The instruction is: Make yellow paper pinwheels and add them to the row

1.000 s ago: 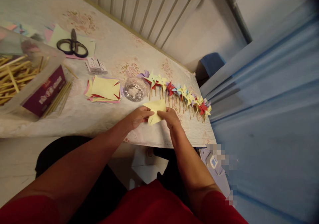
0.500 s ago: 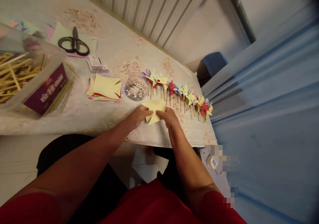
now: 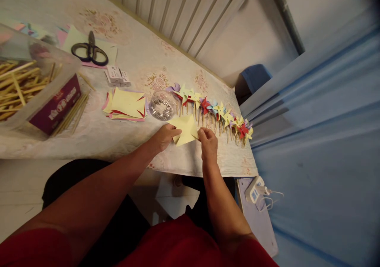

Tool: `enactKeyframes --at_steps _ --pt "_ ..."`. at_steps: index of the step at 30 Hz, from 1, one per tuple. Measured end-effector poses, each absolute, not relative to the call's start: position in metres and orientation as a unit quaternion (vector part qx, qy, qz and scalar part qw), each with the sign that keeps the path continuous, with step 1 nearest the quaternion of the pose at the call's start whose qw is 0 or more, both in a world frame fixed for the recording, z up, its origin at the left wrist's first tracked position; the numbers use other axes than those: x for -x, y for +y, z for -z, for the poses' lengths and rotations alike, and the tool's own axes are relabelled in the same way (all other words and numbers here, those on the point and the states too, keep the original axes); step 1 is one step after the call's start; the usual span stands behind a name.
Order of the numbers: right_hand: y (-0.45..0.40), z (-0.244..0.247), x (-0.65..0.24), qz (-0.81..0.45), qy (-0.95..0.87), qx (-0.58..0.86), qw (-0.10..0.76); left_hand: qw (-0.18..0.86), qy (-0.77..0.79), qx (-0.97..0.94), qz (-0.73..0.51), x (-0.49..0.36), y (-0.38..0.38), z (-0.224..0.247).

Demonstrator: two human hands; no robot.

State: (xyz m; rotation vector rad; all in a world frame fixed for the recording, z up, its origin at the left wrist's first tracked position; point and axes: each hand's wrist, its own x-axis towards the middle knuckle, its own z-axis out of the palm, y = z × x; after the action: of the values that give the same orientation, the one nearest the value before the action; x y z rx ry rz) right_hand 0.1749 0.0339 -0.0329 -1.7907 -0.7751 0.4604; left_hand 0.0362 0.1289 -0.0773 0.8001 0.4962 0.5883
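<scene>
Clock read off my feed: sheet [image 3: 185,128] as centre, 12 at top. I have the left hand [image 3: 164,137] at 9, right hand [image 3: 209,142] at 3, both touching the sheet. Round container [image 3: 161,105] between 10 and 11, metal bits inside. Pinwheels [image 3: 220,109] in a row on the table [image 3: 103,137], running 12 round to 3. Paper stack [image 3: 127,103] at 10, left of the container. Beyond it, also 10, I get small boxes [image 3: 116,75], then scissors [image 3: 91,52] on loose paper [image 3: 112,56]. Tub [image 3: 55,110] between 9 and 10, sticks [image 3: 20,89] inside; more sticks at 9, just beside it. Radiator [image 3: 162,6] behind table, 12. Curtain [image 3: 320,148] at 3, past pinwheels. Low stand [image 3: 258,229] between 4 and 5, power strip [image 3: 254,189] on it.
</scene>
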Motion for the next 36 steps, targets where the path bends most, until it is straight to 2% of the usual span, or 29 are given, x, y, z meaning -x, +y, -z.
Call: enactKeyframes --at_steps 2,4,9,13,25,36 --pt "0.02 0.038 -0.168 -0.079 -0.301 0.777 0.548 0.851 0.24 -0.371 -0.285 -0.036 0.129 0.077" --pt "0.006 0.045 -0.157 -0.027 -0.319 0.79 0.524 0.853 0.236 -0.365 -0.289 -0.036 0.129 0.078" --pt "-0.011 0.067 -0.135 -0.066 -0.466 0.768 0.434 0.857 0.221 -0.359 -0.296 -0.036 0.13 0.082" --pt "-0.003 0.077 -0.136 -0.112 -0.49 0.769 0.393 0.85 0.225 -0.38 -0.288 -0.036 0.13 0.083" --pt "0.02 0.066 -0.126 -0.215 -0.374 0.762 0.483 0.844 0.206 -0.397 -0.297 -0.038 0.129 0.088" --pt "0.032 0.058 -0.119 -0.252 -0.272 0.756 0.54 0.849 0.158 -0.426 -0.269 -0.034 0.122 0.075"
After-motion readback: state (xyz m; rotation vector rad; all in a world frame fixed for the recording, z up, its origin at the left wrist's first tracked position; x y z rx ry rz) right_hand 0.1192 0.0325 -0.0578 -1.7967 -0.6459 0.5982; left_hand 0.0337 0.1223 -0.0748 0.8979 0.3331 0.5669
